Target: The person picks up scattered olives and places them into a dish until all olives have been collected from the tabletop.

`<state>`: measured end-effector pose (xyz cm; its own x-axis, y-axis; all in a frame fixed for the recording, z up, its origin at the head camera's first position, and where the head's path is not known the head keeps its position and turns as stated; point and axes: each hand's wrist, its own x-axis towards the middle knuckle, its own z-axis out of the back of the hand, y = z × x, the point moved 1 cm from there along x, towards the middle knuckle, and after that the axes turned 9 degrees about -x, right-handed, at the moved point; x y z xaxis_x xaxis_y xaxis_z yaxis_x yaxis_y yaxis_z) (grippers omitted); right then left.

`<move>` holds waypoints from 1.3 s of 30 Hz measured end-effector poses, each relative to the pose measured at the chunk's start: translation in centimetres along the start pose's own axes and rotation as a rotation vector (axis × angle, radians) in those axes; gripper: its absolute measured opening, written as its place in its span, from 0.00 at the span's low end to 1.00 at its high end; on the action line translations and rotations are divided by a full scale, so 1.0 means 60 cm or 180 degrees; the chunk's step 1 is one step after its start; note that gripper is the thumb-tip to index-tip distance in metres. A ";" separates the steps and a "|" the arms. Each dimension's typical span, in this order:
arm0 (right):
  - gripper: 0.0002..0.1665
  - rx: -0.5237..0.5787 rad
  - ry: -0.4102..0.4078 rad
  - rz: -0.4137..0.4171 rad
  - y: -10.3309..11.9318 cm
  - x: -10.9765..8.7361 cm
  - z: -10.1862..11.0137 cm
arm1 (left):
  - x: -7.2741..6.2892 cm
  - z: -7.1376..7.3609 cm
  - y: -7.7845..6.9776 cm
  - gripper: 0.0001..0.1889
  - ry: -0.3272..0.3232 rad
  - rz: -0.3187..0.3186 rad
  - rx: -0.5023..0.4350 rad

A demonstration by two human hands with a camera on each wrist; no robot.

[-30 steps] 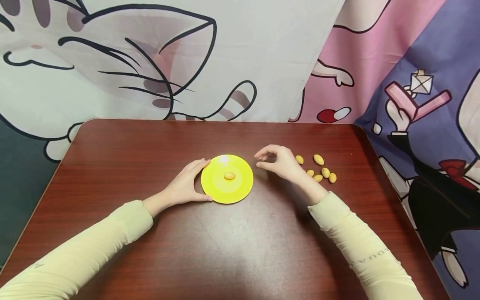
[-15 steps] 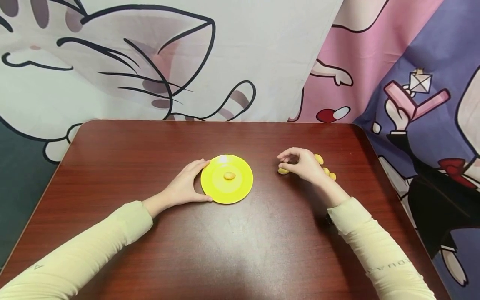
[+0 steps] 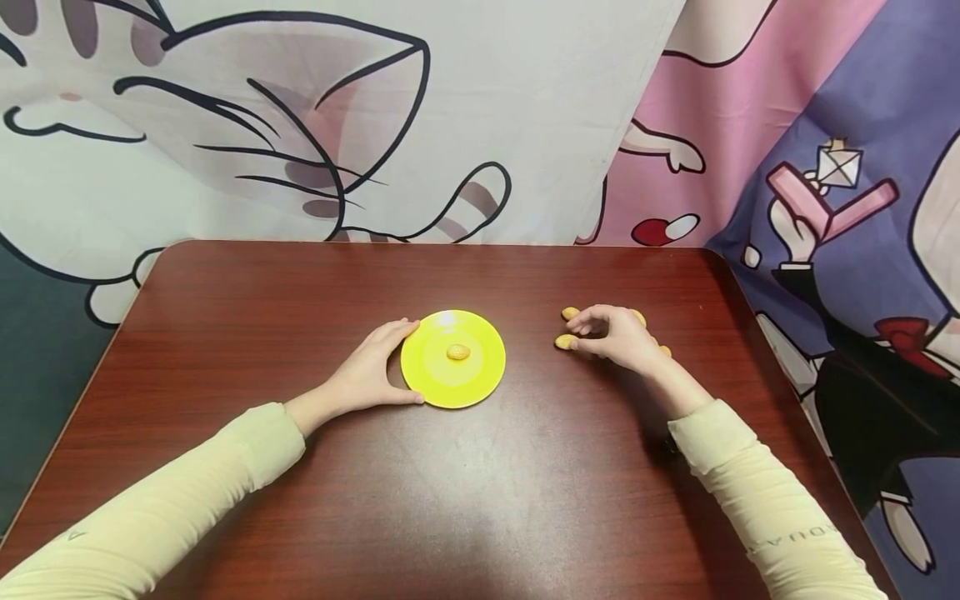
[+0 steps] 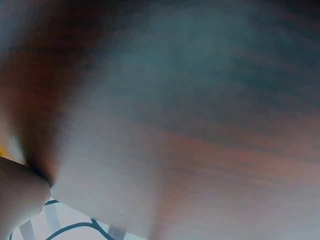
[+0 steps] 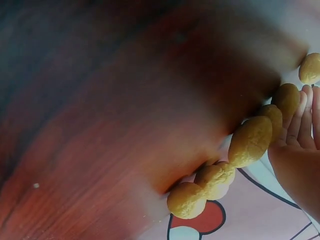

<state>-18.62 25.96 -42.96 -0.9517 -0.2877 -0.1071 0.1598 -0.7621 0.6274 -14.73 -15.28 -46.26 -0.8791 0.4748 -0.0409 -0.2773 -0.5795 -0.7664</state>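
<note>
1. Two bare hands are over a reddish-brown table; the left hand, left of centre, holds the left rim of a yellow plate between thumb and fingers.
2. The right hand, right of centre, has thumb and fingers loosely bent and parted, with nothing visibly held; whether its thumb touches the nearest oval piece I cannot tell.
3. Another piece, the plated one, lies at the plate's middle.
4. The pieces look light, firm and likely to roll; a pinch across the narrow waist should suit. The plate seems light, stiff and glossy, so it may slide; its rim is the place to hold.
5. In the head view the right hand partly hides the cluster; the right wrist view shows a row of pieces from lower centre to the right edge. The left wrist view gives mainly blurred tabletop; only the head view shows the plate's contents.
</note>
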 end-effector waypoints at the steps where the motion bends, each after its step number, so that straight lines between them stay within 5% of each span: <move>1: 0.16 -0.0031 -0.0001 0.0027 -0.001 0.000 -0.001 | 0.000 0.000 0.000 0.61 -0.0001 0.0000 0.0001; 23: 0.12 -0.0467 -0.0063 0.0169 -0.003 0.003 -0.013 | 0.001 -0.001 0.003 0.61 -0.0012 -0.0032 0.0006; 39: 0.11 -0.0279 -0.0083 0.0343 0.056 0.025 -0.040 | 0.000 -0.001 0.003 0.61 0.0010 0.0004 0.0017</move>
<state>-18.91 21.58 -42.85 -0.9341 -0.3564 -0.0218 0.2828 -0.7756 0.5643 -14.74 -15.36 -46.43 -0.8782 0.4762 -0.0439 -0.2783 -0.5837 -0.7628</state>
